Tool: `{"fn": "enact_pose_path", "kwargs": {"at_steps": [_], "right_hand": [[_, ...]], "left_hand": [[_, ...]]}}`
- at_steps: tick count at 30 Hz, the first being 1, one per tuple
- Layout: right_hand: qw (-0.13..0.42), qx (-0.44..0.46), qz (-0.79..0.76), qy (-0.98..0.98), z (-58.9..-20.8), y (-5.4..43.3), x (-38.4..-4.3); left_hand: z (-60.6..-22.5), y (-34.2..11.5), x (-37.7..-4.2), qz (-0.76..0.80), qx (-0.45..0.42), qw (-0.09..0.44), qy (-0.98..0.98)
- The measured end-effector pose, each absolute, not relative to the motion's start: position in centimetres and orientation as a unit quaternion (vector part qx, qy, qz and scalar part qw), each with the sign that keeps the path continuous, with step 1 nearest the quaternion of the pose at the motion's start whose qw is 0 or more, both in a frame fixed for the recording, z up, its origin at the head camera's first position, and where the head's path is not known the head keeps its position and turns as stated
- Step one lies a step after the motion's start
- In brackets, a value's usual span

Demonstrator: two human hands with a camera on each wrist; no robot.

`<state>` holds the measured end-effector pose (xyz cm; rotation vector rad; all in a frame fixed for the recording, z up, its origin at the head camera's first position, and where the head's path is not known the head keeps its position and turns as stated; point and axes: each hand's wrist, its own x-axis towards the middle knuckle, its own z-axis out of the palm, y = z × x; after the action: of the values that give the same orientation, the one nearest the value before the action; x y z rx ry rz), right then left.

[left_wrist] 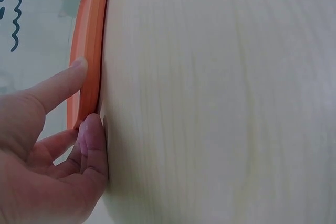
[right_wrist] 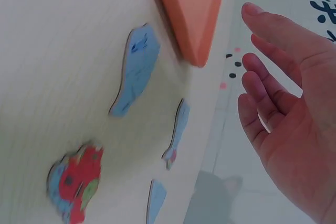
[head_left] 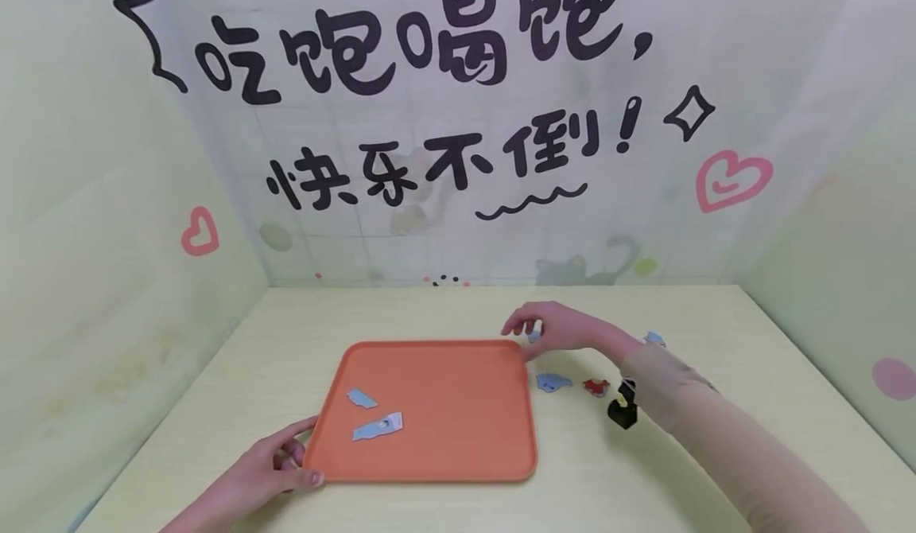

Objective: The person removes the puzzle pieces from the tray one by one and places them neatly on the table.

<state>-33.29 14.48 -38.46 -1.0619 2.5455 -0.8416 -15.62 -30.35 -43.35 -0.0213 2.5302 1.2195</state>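
A shallow orange tray (head_left: 458, 445) lies on the table. Two light blue flat puzzle-like pieces rest on it, a small one (head_left: 362, 398) and a longer one (head_left: 378, 427). My left hand (head_left: 261, 465) holds the tray's near left corner, thumb at the front edge and fingers round the side. Beside the far right corner, my right hand (head_left: 565, 328) hovers with loosely bent fingers and nothing in them. On the table below it lie a blue piece (right_wrist: 136, 69), a red piece (right_wrist: 79, 179) and a narrow blue piece (right_wrist: 177, 129).
Another blue piece (head_left: 654, 339) lies farther right, partly behind the right sleeve (head_left: 716, 429). A black wrist device (head_left: 623, 415) hangs by that forearm. Printed walls enclose the table (head_left: 422, 509) at the back and both sides.
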Motion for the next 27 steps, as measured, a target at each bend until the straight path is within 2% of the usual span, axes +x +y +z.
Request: {"fn": "enact_pose_path", "kwargs": {"at_steps": [15, 24, 27], "right_hand": [[0.137, -0.429, -0.333, 0.829, -39.1, 4.8, -32.8], [0.123, -0.466, -0.371, 0.794, -39.7, 0.5, -31.7], [0.103, -0.480, -0.350, 0.798, -39.6, -0.4, -30.7]], "left_hand": [[-43.4, -30.6, -15.4, 0.430, -0.010, 0.164, 0.888], [-43.5, -30.7, -15.5, 0.444, 0.009, 0.158, 0.882], [-43.5, -30.5, -15.5, 0.443, 0.013, 0.154, 0.883]]}}
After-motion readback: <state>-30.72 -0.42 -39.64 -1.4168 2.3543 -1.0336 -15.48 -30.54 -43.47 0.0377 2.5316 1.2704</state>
